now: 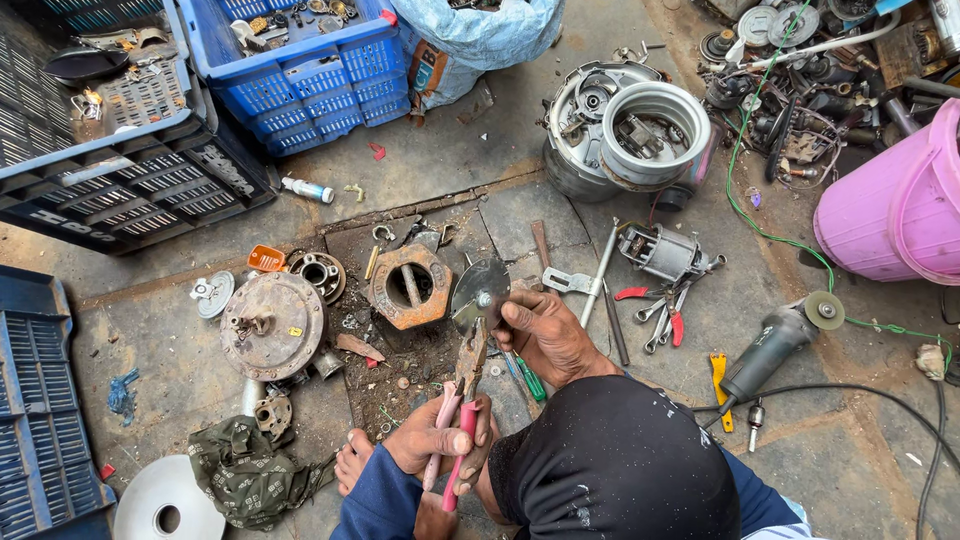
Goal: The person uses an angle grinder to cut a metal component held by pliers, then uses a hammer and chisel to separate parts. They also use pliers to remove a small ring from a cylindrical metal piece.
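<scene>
Squatting on a cracked concrete floor (pixel 440 160) strewn with machine parts. Left hand (pixel 432 440) wrapped round the pink and red handles of worn pliers (pixel 463 400), fingers pressed together around them. Pliers' nose biting the hub of a thin grey metal disc (pixel 480 290), held upright just above the floor. Right hand (pixel 545 335) steadying that disc, fingers pinching its lower edge. Just beside it, a rusty octagonal housing (pixel 411 286); further right, a grey angle grinder (pixel 775 345) and a pink plastic bucket (pixel 895 205).

Cracked concrete floor (pixel 450 160), daylight
</scene>
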